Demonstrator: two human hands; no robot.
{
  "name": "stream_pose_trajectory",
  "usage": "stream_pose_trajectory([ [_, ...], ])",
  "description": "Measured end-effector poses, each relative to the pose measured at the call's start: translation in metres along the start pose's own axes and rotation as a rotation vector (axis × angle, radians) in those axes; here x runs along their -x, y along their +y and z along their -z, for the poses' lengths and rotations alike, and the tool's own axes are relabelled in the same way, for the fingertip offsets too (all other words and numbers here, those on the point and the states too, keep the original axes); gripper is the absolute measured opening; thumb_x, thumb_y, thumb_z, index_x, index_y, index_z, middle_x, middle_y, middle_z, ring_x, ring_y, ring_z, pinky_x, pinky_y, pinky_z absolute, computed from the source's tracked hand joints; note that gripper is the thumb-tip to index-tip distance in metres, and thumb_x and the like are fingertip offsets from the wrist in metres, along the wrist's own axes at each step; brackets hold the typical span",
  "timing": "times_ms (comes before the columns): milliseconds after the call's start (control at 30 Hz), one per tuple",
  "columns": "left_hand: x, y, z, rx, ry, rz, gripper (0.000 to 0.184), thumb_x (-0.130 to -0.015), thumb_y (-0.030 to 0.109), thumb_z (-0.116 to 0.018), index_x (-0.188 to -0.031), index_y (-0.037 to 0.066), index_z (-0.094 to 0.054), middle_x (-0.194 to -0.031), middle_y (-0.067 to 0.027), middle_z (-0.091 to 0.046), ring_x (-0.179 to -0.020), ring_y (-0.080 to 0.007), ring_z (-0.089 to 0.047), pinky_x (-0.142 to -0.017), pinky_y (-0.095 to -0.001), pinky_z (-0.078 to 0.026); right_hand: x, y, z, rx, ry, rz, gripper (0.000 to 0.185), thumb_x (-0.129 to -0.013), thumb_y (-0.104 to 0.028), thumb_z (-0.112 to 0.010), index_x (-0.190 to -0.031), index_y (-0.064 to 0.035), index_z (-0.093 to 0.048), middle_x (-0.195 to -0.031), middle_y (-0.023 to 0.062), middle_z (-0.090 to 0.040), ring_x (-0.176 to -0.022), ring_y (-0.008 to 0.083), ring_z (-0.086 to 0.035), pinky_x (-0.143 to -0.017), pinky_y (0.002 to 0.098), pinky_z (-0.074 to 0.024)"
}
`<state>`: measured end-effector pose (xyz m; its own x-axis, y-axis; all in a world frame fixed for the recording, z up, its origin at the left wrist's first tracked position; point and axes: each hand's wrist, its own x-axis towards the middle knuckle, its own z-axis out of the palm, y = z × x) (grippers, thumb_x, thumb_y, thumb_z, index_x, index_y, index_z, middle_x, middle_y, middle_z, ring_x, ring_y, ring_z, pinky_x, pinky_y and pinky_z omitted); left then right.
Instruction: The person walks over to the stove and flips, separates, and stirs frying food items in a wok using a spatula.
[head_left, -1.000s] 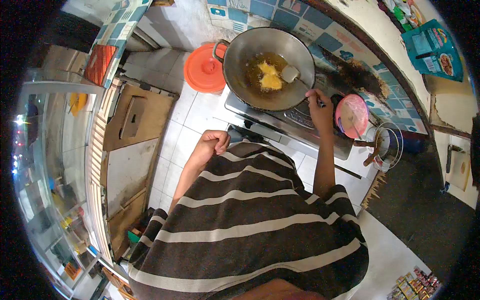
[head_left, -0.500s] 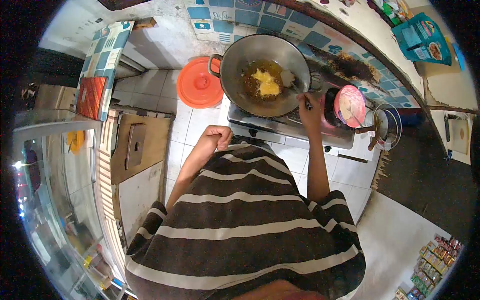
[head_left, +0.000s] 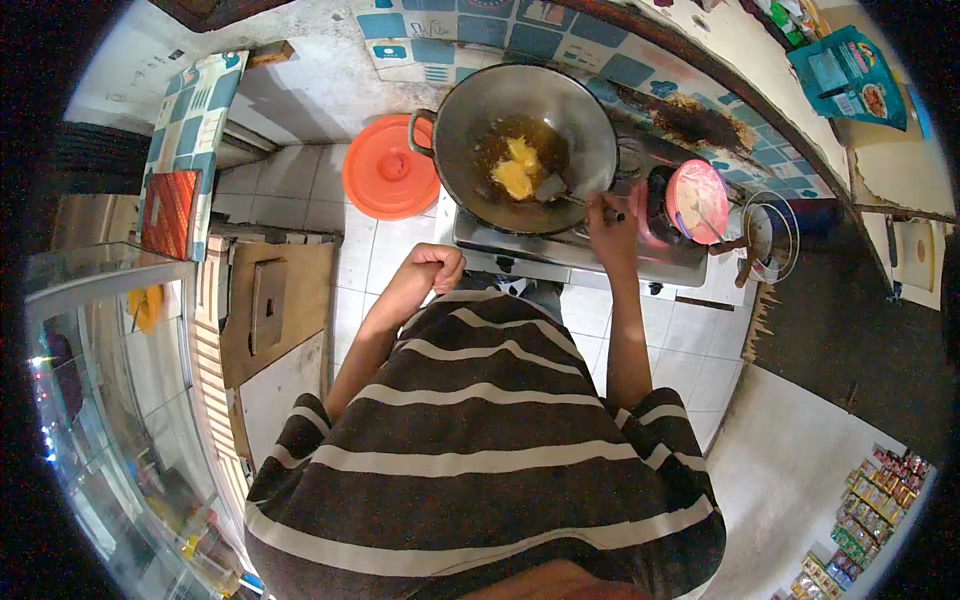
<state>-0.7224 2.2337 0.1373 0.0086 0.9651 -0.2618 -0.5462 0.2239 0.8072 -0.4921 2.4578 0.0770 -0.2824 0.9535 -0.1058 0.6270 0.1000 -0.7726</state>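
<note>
My right hand [head_left: 611,232] is closed around the handle of a spatula [head_left: 551,187], at the right rim of a large wok [head_left: 467,118]. The spatula's flat head lies in the oil, touching or very near a yellow frying piece of food [head_left: 516,170]. Brownish oil [head_left: 550,143] pools in the bottom of the wok. My left hand [head_left: 433,270] is held in a loose fist in front of my striped shirt, below the wok's left side. What it holds, if anything, is hidden.
The wok sits on a metal stove [head_left: 650,250]. Left of it is an orange lid [head_left: 390,168]. A pink bowl [head_left: 697,203] of pale batter, with a utensil in it, stands at the stove's right, beside a wire strainer [head_left: 770,238]. A glass case [head_left: 120,400] stands far left.
The spatula's head has moved down and left through the oil, against the food's lower right side. The yellow food looks more bunched together. My left hand stays closed.
</note>
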Motion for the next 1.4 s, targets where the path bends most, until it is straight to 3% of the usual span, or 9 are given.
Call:
stream_pose_trajectory([
  [133,-0.001,-0.002,-0.003,0.011,0.012,-0.004,0.026,-0.072,-0.008,-0.039,-0.054,0.01,-0.035,-0.054,0.0023,-0.035,-0.049,-0.0066,-0.028,-0.046,-0.0224,-0.02,0.0,-0.013,0.009,0.009,-0.011,-0.025,0.045,-0.083,-0.04,-0.066,-0.107,-0.0015,-0.064,-0.103,0.0207,-0.065,-0.098,0.035,-0.062,-0.089,0.041,-0.0471],
  [233,0.002,-0.001,-0.007,0.034,0.028,0.023,0.026,-0.072,-0.008,-0.039,-0.054,0.01,-0.035,-0.054,0.002,-0.036,-0.05,-0.0067,-0.028,-0.046,-0.0223,-0.02,-0.001,-0.015,0.012,0.104,0.026,0.192,0.044,-0.083,-0.038,-0.066,-0.108,-0.002,-0.063,-0.106,0.0208,-0.064,-0.098,0.0358,-0.061,-0.088,0.0407,-0.0479],
  [400,0.007,0.003,-0.004,0.026,0.06,0.006,0.025,-0.072,-0.008,-0.039,-0.055,0.01,-0.036,-0.054,0.0018,-0.036,-0.05,-0.0069,-0.029,-0.046,-0.0223,-0.02,-0.017,0.031,-0.015,0.047,0.047,0.185,0.034,-0.086,-0.029,-0.062,-0.109,-0.0035,-0.063,-0.098,0.0193,-0.067,-0.089,0.0356,-0.064,-0.082,0.0399,-0.0502],
  [600,0.006,0.002,0.005,0.046,0.064,0.003,0.025,-0.072,-0.008,-0.04,-0.055,0.01,-0.037,-0.054,0.0021,-0.036,-0.05,-0.007,-0.03,-0.047,-0.0224,-0.021,-0.022,0.019,-0.016,-0.501,-0.063,-0.193,0.029,-0.087,-0.021,-0.062,-0.109,-0.0024,-0.063,-0.095,0.0159,-0.068,-0.088,0.0272,-0.065,-0.081,0.0355,-0.0496],
  [733,0.004,0.006,0.004,0.032,0.044,-0.006,0.025,-0.072,-0.008,-0.04,-0.055,0.01,-0.037,-0.054,0.002,-0.036,-0.05,-0.007,-0.03,-0.047,-0.0222,-0.021,-0.036,0.069,-0.037,-0.361,0.075,0.003,0.032,-0.087,-0.022,-0.062,-0.109,0.0002,-0.063,-0.099,0.018,-0.067,-0.093,0.0279,-0.064,-0.085,0.0358,-0.0485],
  [833,0.003,0.007,0.005,0.023,0.036,-0.001,0.025,-0.073,-0.008,-0.04,-0.055,0.01,-0.037,-0.054,0.0021,-0.037,-0.05,-0.007,-0.03,-0.047,-0.022,-0.022,-0.016,0.021,-0.014,-0.102,0.125,0.178,0.033,-0.087,-0.024,-0.061,-0.108,0.0014,-0.063,-0.103,0.0199,-0.066,-0.098,0.0303,-0.063,-0.088,0.0369,-0.0472],
  [1100,0.001,0.009,0.011,0.004,0.018,0.003,0.027,-0.076,-0.007,-0.04,-0.056,0.01,-0.036,-0.054,0.0023,-0.036,-0.051,-0.0069,-0.03,-0.048,-0.0223,-0.022,0.001,-0.026,0.008,0.029,0.11,0.178,0.034,-0.087,-0.025,-0.06,-0.107,0.002,-0.064,-0.105,0.0198,-0.066,-0.1,0.0312,-0.062,-0.092,0.037,-0.0455],
  [1300,0.003,0.01,0.014,0.026,0.022,-0.001,0.027,-0.077,-0.007,-0.039,-0.056,0.01,-0.036,-0.055,0.002,-0.037,-0.051,-0.0071,-0.03,-0.048,-0.0222,-0.023,-0.018,0.005,-0.005,-0.038,0.108,0.225,0.035,-0.087,-0.027,-0.061,-0.107,0.0014,-0.064,-0.106,0.02,-0.065,-0.1,0.0304,-0.062,-0.09,0.0361,-0.0464],
  [1400,0.003,0.009,0.017,0.004,0.012,0.0,0.027,-0.076,-0.007,-0.04,-0.056,0.01,-0.036,-0.055,0.0019,-0.037,-0.051,-0.0072,-0.03,-0.048,-0.0223,-0.023,-0.009,-0.02,0.002,-0.052,0.154,0.243,0.021,-0.088,-0.02,-0.059,-0.093,0.0001,-0.062,-0.086,0.0101,-0.062,-0.088,0.0206,-0.057,-0.094,0.0326,-0.0401],
])
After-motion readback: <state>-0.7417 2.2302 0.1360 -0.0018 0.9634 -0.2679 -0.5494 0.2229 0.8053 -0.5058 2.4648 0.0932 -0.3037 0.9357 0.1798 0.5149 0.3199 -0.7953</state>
